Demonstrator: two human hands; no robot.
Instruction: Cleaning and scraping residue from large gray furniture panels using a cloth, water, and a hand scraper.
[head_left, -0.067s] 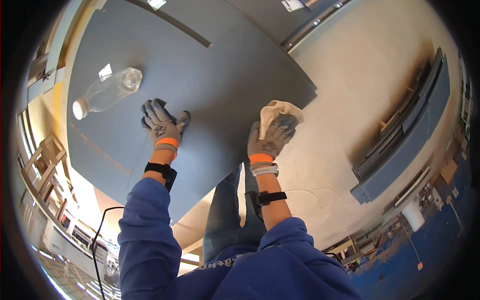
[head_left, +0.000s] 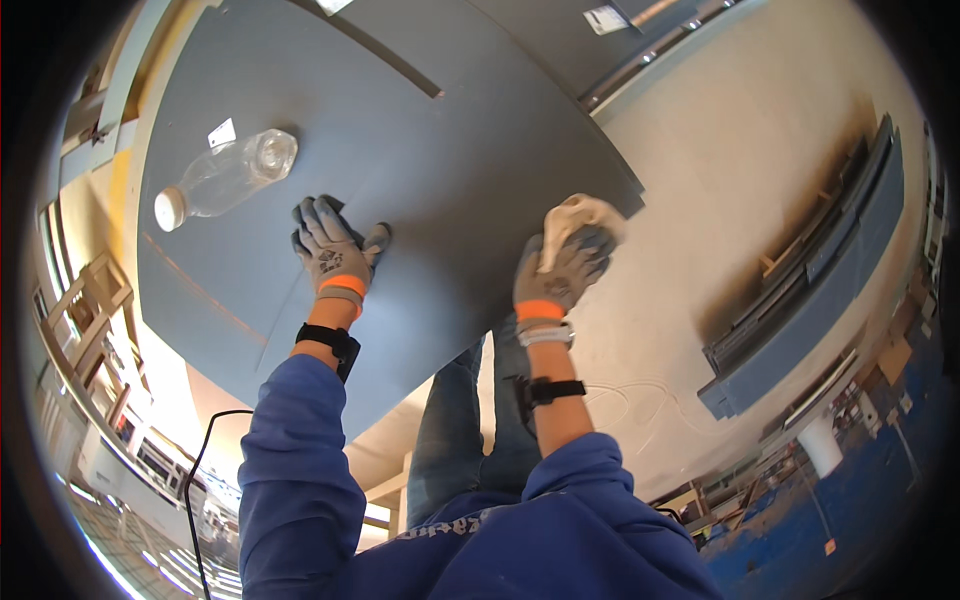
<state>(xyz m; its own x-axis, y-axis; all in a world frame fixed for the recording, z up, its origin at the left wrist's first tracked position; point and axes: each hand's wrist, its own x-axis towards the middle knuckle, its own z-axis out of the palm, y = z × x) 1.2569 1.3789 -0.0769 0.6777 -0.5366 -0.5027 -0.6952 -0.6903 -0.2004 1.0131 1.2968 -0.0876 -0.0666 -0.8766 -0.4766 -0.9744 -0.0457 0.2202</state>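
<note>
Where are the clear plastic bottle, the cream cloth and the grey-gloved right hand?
Clear plastic bottle (head_left: 226, 180): head view, its side.
Cream cloth (head_left: 573, 216): head view, upper fold.
Grey-gloved right hand (head_left: 569, 272): head view, back of the glove.

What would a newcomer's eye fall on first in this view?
Probably the big dark panel across the upper middle, with a clear bottle lying on its left part. Next, the gloved hands: the left hand spread over the panel, the right hand holding a pale cloth near its right edge.
</note>
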